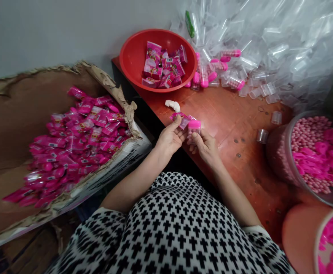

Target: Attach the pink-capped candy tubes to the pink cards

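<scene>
My left hand [171, 137] pinches a pink printed wrapper [184, 121] between thumb and fingers. Right beside it, my right hand [205, 146] is closed around a clear plastic tube with a pink cap [194, 124], its capped end pointing up and away from me. Pale pink beads seem to show through its side, partly covered by my fingers. Both hands meet over the near edge of the reddish table [226, 114], the wrapper touching or nearly touching the tube. A twisted white scrap [172, 105] lies just beyond the wrapper.
At the back stands a red bowl [158, 88] of pink packets. Left is a torn cardboard box [9, 152] heaped with wrapped tubes. Clear empty tubes [280, 49] pile up at the back right. A bucket [277, 152] of beads and caps and a pink tub [300, 228] stand right.
</scene>
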